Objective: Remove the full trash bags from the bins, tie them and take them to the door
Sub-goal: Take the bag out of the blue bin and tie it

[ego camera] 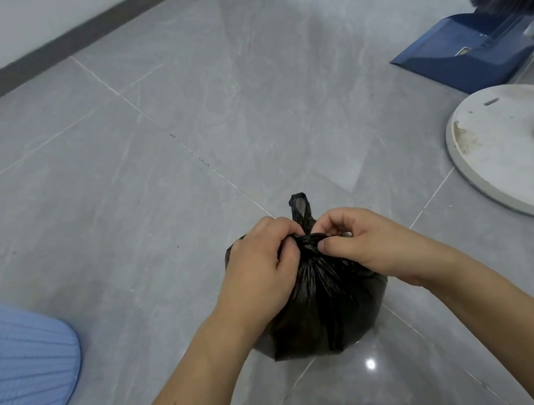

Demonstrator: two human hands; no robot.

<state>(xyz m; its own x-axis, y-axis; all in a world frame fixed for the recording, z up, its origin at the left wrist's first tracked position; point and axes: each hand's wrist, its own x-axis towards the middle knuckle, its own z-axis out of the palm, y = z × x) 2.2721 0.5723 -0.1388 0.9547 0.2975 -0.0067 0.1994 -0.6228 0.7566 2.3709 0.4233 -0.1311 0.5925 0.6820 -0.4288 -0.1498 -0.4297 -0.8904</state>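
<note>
Pinching the gathered neck of the small black plastic trash bag (318,302), the left hand (261,269) and right hand (365,243) meet over it from either side, fingers curled tight on the twisted plastic at the knot (311,241). The bag sits upright on the glossy grey tiled floor (147,151), between the forearms, with the neck directly between the fingertips and equally close to both hands. A loose tail of plastic (300,207) stands up just beyond the knuckles, pointing away from the person; I judge tightening means pulling it outward. Farther right stand a round white stand base (509,162) and a blue dustpan (464,51).
</note>
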